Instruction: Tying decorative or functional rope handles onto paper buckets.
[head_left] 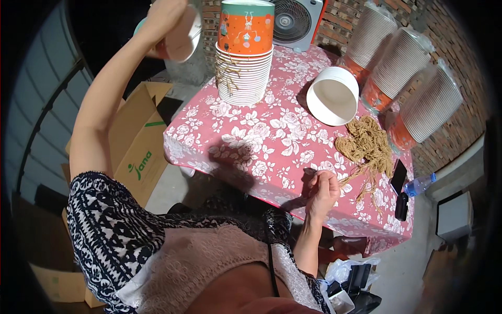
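Raised at the upper left, my left hand (166,20) grips a paper bucket (186,37) with a white inside, tilted and partly hidden by the hand. My right hand (324,192) is closed in a pinch over the near side of the table. Loose strands from a heap of tan twine (366,141) reach beside its fingers; whether a strand is between them is unclear. To the left stands a stack of upside-down paper buckets (244,73), its top one orange and green, with short twine ends along the rims. A single white bucket (333,97) lies tipped with its mouth toward me.
Three plastic-wrapped bucket stacks (374,78) line the table's far right side. A fan (290,23) stands behind. A phone (399,175), a small black object (401,205) and a water bottle (420,184) are at the right edge. Cardboard boxes (138,146) sit on the left floor.
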`<state>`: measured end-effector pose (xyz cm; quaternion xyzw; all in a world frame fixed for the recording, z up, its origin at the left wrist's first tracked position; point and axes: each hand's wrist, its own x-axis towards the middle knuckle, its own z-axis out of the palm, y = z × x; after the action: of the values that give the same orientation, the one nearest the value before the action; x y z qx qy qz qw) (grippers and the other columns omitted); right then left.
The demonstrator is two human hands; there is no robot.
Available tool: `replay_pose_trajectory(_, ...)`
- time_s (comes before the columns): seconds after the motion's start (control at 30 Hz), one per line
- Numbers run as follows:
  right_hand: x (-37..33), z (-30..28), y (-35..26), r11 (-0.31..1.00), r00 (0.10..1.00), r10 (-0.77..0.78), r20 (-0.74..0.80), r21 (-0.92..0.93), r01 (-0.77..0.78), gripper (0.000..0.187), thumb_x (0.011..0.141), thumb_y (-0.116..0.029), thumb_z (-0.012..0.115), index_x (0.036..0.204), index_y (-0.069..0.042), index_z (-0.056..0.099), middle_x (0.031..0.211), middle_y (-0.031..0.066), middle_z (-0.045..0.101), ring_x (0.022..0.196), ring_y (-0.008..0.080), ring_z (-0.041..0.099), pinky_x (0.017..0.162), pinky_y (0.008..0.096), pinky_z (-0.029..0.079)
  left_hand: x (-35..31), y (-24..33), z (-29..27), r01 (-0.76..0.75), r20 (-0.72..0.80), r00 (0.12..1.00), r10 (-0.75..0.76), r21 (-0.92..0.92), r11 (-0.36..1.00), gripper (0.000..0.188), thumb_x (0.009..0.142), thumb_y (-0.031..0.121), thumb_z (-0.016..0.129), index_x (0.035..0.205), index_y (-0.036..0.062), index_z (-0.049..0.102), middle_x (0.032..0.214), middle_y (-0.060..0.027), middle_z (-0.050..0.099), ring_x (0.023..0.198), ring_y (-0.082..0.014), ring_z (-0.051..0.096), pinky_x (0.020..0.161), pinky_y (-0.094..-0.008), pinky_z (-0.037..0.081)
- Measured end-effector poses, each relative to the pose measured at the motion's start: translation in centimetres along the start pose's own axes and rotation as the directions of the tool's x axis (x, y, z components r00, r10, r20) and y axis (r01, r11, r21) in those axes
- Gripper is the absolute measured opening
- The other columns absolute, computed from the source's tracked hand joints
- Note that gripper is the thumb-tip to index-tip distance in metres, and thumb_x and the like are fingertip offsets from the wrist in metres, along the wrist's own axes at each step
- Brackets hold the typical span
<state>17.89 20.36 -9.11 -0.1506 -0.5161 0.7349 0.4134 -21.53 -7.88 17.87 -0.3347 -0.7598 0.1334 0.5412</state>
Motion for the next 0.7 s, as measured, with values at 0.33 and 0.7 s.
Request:
replay_pose_trajectory(0.33, -1.1, -0.8, 0.5, 0.977, 0.995, -0.098, 0.009, -0.187, 0.098, 0.014, 0.098, -0.009, 0.055, 0.09, 0.0, 0.061, 0.071, -0.0023, 0.055, 0.06, 0.0021, 0.044, 0.053, 0.0175, 0.034, 12.8, 9.6, -4.2, -0.394, -0.345, 0.9, 0.267, -0.381, 0.836, 0.016, 0.069, 0.018, 0.064, 0.069, 0.0024, 0.068, 0.077, -0.0182, 0.064, 0.077, -0.0328, 0.063, 0.067, -0.0405, 0.053)
replay_pose_trajectory(0.7, -1.0, -0.5, 1.2, 0.939, 0.98, -0.195, 0.032, -0.283, 0.196, 0.015, 0.098, -0.009, 0.054, 0.09, 0.001, 0.062, 0.069, -0.0017, 0.055, 0.059, 0.0034, 0.046, 0.052, 0.0185, 0.035, 14.4, 17.2, -0.1, -0.468, -0.083, 0.881, 0.466, -0.014, 0.883, 0.014, 0.069, 0.014, 0.062, 0.059, 0.007, 0.067, 0.053, -0.0115, 0.058, 0.053, -0.0305, 0.061, 0.055, -0.0441, 0.05)
